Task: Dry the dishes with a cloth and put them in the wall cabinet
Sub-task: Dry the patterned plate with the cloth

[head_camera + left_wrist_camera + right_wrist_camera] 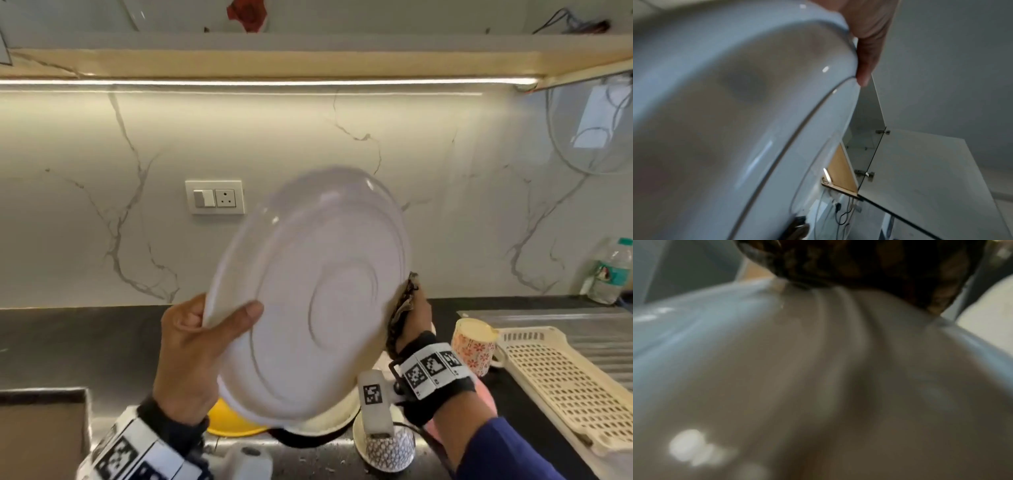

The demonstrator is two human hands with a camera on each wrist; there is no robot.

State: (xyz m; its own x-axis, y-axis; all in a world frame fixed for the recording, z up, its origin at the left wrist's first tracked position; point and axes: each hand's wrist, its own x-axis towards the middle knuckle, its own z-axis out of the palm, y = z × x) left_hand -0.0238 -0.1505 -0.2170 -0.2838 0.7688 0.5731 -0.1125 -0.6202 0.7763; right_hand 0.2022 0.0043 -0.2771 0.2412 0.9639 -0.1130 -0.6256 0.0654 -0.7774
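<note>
A large white plate (308, 294) is held up tilted in front of the marble backsplash, its underside toward me. My left hand (205, 329) grips its lower left rim, thumb across the underside. My right hand (414, 318) holds a dark patterned cloth (404, 301) against the plate's right edge, mostly hidden behind it. In the left wrist view the plate (735, 113) fills the frame with my thumb (867, 48) on its rim. The right wrist view shows the blurred plate (818, 386) and the cloth (869, 264) at the top.
Below the plate lie a yellow bowl (233, 421), a cream dish (329, 421) and a patterned cup (387, 448). A floral mug (472, 346) and a cream drying rack (561, 383) sit at the right, a water bottle (609, 274) behind. The open wall cabinet door (920, 170) hangs above.
</note>
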